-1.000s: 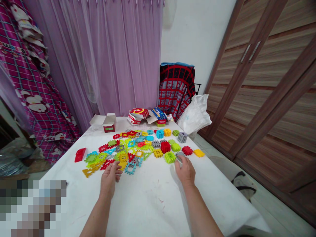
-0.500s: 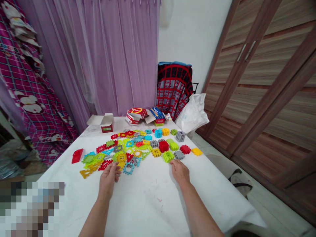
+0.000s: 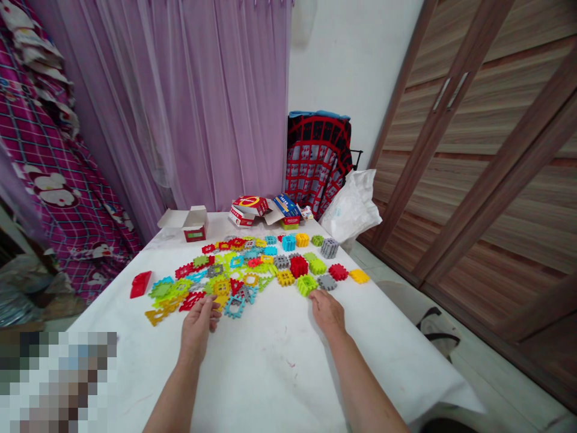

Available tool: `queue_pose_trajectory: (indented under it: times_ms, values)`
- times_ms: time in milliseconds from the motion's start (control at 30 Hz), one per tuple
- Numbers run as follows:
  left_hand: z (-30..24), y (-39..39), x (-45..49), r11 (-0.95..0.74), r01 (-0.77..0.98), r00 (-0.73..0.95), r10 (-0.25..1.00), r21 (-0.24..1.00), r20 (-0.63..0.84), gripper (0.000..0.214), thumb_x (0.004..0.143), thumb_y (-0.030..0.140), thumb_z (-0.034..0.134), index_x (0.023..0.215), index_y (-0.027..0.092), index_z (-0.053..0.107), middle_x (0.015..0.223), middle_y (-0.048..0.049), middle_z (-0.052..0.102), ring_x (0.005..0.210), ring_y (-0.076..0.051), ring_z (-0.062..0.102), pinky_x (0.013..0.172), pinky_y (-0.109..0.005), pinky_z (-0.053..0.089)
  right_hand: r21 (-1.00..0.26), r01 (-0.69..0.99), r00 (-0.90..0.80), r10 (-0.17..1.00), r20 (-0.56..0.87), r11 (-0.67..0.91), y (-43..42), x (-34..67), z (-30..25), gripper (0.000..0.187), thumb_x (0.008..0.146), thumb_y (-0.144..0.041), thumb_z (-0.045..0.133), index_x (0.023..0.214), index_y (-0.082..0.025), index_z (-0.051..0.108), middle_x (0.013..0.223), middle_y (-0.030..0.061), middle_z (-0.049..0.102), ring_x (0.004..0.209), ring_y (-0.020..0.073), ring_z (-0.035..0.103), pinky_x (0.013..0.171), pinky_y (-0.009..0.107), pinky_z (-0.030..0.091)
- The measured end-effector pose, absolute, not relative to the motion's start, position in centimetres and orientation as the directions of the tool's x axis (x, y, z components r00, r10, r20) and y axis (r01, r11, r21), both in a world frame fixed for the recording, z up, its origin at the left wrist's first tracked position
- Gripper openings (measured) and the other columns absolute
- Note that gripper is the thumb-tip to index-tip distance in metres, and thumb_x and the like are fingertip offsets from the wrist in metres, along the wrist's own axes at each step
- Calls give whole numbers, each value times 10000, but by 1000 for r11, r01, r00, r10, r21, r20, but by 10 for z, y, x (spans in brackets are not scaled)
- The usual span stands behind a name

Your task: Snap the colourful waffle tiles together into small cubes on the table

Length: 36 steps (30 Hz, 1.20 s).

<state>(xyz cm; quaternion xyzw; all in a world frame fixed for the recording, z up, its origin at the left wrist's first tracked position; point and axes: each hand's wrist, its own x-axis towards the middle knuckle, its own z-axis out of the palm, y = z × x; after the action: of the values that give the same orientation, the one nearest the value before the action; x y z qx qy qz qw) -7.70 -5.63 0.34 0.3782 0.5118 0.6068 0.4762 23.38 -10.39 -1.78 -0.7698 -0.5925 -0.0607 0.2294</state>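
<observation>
My left hand (image 3: 199,316) rests at the near edge of a heap of flat, toothed plastic building pieces, fingers loosely curled and apart, holding nothing. Its fingertips are beside a yellow piece (image 3: 220,302) and a blue square frame (image 3: 235,307). On the right, my right hand (image 3: 327,310) lies on the table with bent fingers, partly hidden under the hand. Its fingertips are close to a lime-green toothed block (image 3: 307,285); whether they touch it I cannot tell. Just behind stand a grey piece (image 3: 327,282) and a dark red stack (image 3: 299,266).
Further stacks, such as a blue one (image 3: 288,243) and a grey one (image 3: 329,248), stand at the back right. Opened boxes (image 3: 195,232) line the far edge. A red piece (image 3: 140,284) lies at the left. A white plastic bag (image 3: 349,207) stands beyond the table (image 3: 265,373).
</observation>
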Motion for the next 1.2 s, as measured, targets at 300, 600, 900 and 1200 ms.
queue_pose_trajectory:
  times_ms: [300,600,900,1200]
  values:
    - [2,-55,-75,-21,-184,-254,967,983,-27,543,547,612,721,835,156,656,657,-2,609,494,-105,537,352,-180,333,-331,943,129,878,462,36,-106,219,-18,285,796,-87,431,794,-238,673,821,-13,681,772,122,612,698,191,405]
    - [1,-48,-75,14,-152,-254,966,988,-53,544,576,636,689,840,161,666,601,11,595,403,-77,451,315,-173,249,-376,827,-216,853,475,419,-102,182,-21,330,745,-30,385,791,-218,653,774,10,647,728,116,600,693,187,424]
    - [2,-42,-73,50,-190,-300,948,980,-107,500,571,603,686,818,169,651,584,21,585,389,-84,461,312,-174,242,-438,742,-306,838,451,507,-102,178,-30,316,752,-42,372,780,-232,623,750,0,646,717,128,625,666,202,448]
    - [2,-41,-73,49,-143,-267,960,988,-86,491,582,615,664,782,167,642,555,25,579,385,-82,448,318,-178,254,-439,781,-263,871,415,445,-99,176,-31,314,794,-72,360,811,-221,636,786,17,644,746,133,624,695,215,455]
